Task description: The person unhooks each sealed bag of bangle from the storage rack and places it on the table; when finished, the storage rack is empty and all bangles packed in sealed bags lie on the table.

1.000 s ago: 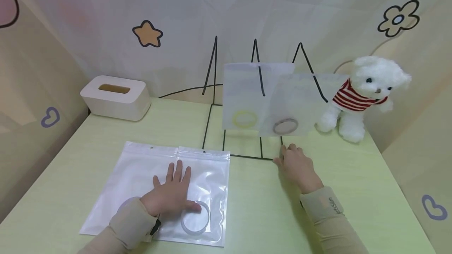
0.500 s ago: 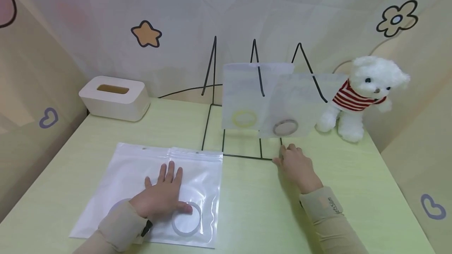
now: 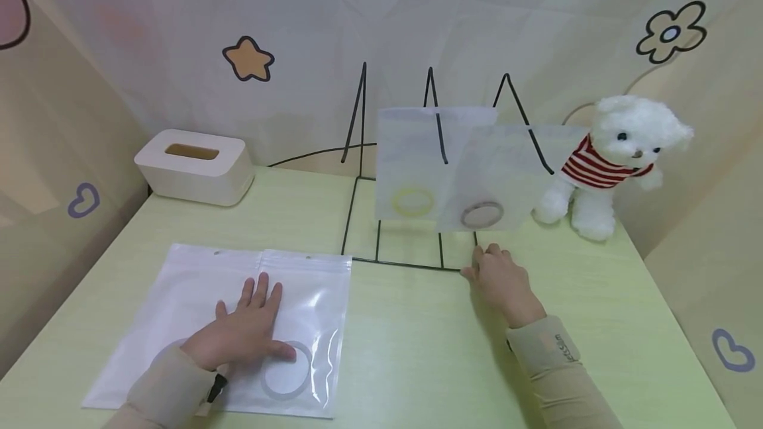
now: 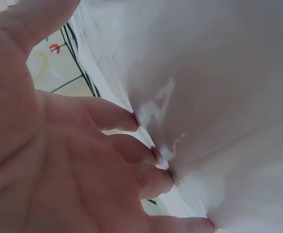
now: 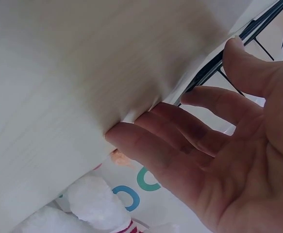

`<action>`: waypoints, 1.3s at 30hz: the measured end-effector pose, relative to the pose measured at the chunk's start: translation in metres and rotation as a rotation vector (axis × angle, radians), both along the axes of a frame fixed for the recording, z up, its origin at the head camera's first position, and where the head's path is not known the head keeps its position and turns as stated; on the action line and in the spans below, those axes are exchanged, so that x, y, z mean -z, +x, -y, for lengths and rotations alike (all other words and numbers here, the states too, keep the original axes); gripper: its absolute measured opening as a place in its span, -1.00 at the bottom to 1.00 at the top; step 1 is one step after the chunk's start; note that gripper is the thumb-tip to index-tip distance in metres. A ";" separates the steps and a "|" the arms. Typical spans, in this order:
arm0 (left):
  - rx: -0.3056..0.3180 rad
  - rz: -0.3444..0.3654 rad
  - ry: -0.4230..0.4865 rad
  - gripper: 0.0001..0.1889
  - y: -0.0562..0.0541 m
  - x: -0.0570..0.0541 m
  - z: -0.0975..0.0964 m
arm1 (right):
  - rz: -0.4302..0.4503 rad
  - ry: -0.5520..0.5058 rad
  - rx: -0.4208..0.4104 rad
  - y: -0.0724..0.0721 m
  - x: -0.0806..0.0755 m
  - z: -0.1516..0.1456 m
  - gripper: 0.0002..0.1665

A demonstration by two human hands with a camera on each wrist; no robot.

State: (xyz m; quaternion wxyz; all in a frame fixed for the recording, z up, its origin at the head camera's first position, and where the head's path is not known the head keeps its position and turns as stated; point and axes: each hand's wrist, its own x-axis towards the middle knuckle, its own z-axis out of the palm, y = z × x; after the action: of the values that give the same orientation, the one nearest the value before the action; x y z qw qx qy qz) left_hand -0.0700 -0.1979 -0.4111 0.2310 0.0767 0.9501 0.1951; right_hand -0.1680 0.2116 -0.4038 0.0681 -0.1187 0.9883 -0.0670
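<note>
Two white zip bags (image 3: 197, 290) lie overlapped on the table at the front left, and the one on the right shows a pale ring (image 3: 286, 369) inside. My left hand (image 3: 238, 333) presses down on them with spread fingers, its thumb over the ring. A black wire rack (image 3: 411, 264) stands at the middle back. My right hand (image 3: 501, 280) holds its front right corner; in the right wrist view the dark wire (image 5: 211, 68) runs between thumb and forefinger. From the rack hang a bag with a yellow ring (image 3: 413, 202) and one with a brownish ring (image 3: 482, 215).
A white tissue box (image 3: 193, 167) sits at the back left. At the back right, a white plush bear (image 3: 620, 157) in a red striped shirt stands close to the hung bags. The rack's left prong (image 3: 354, 111) carries no bag. A printed curtain (image 3: 298, 5) encloses the table.
My left hand has slid leftward across the table, carrying both flat bags with it, away from the rack. The right hand and the rack have stayed in place.
</note>
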 end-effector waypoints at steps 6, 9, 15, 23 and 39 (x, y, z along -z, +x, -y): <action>0.012 -0.022 -0.003 0.32 0.001 -0.004 0.007 | 0.007 0.004 0.010 0.000 0.001 0.000 -0.46; 0.018 -0.040 0.014 0.30 0.001 -0.008 0.007 | 0.010 0.005 0.017 0.000 0.001 0.000 -0.47; 0.021 -0.202 0.129 0.15 -0.007 -0.031 -0.005 | 0.005 0.007 0.018 0.001 0.000 -0.001 -0.50; -0.026 -0.366 0.330 -0.06 -0.036 -0.070 -0.050 | 0.006 0.002 0.016 0.001 0.001 -0.001 -0.48; -0.181 -0.447 0.817 -0.09 -0.095 -0.101 -0.125 | 0.005 -0.014 0.010 0.002 0.000 -0.003 -0.47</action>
State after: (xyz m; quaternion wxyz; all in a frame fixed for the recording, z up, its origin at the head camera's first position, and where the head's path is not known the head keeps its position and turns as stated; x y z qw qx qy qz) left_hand -0.1646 -0.0734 -0.3096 -0.0460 0.1184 0.8247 0.5511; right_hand -0.1663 0.2147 -0.4038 0.0692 -0.1139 0.9883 -0.0746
